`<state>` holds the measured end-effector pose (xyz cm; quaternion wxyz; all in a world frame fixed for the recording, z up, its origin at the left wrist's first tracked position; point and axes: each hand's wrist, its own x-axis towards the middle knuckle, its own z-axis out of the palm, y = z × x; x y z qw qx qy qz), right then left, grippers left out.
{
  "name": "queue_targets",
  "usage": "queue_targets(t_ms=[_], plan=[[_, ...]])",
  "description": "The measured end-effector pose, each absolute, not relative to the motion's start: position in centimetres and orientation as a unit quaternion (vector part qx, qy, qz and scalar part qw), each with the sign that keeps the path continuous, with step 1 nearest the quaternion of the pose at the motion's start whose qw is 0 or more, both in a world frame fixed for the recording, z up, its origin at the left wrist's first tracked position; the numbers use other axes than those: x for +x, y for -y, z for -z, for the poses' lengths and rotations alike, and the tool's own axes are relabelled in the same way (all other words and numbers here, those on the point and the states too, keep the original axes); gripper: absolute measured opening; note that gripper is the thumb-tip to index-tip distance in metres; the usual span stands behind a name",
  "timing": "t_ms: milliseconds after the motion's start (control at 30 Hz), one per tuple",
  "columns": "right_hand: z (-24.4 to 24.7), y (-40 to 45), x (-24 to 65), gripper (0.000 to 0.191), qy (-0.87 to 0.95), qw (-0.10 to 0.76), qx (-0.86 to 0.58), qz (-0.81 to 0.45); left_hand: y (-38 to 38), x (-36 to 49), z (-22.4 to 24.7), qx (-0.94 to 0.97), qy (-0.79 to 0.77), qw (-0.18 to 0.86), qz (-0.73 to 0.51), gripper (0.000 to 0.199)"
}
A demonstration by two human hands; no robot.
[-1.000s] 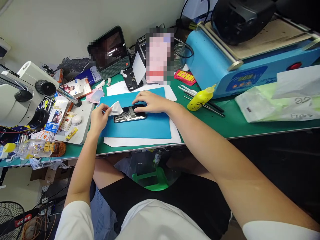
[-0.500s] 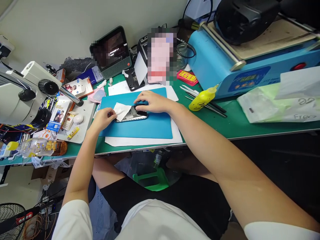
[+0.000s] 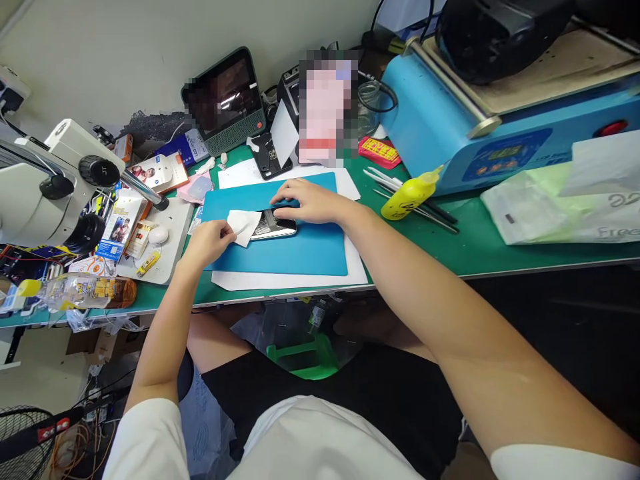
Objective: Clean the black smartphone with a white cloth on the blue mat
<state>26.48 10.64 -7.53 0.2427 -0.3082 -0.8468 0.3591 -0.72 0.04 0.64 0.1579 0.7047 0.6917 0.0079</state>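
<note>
A smartphone [image 3: 275, 228] lies on the blue work mat [image 3: 310, 257], its dark and silvery, striped surface partly showing. My left hand [image 3: 213, 241] is at the left of the phone, thumb and fingertips pinched on the corner of a small white wipe [image 3: 243, 227]. That wipe covers the phone's left end. From the right, my right hand [image 3: 313, 202] reaches over the phone's other end, fingers curved along its far side and thumb resting on its surface, steadying it. The fingertips partly hide the phone's upper right part.
Behind the mat lies a dark phone part [image 3: 270, 157], near a screen device [image 3: 225, 100]. A yellow bottle [image 3: 411, 195] and tweezers lie to the right, before a blue machine [image 3: 450, 133]. At left are a microscope [image 3: 65, 180] and a drink bottle [image 3: 95, 292].
The view has shifted slightly. My left hand and the wipe have moved a little toward the near edge, baring slightly more of the phone. My right hand stays on the phone.
</note>
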Motion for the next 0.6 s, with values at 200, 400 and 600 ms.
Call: queue_targets(t_ms=[200, 400, 600], plan=[[7.8, -10.7, 26.4, 0.050, 0.846, 0.245, -0.308, -0.358, -0.8, -0.7, -0.4, 0.699, -0.697, 0.159, -0.019, 0.013], [7.6, -10.6, 26.4, 0.049, 0.842, 0.244, -0.316, -0.362, -1.1, -0.5, -0.1, 0.695, -0.701, 0.152, -0.038, 0.013], [7.7, -10.7, 26.4, 0.048, 0.846, 0.248, -0.313, -0.354, 0.1, -0.7, -0.1, 0.691, -0.704, 0.160, -0.037, 0.014]])
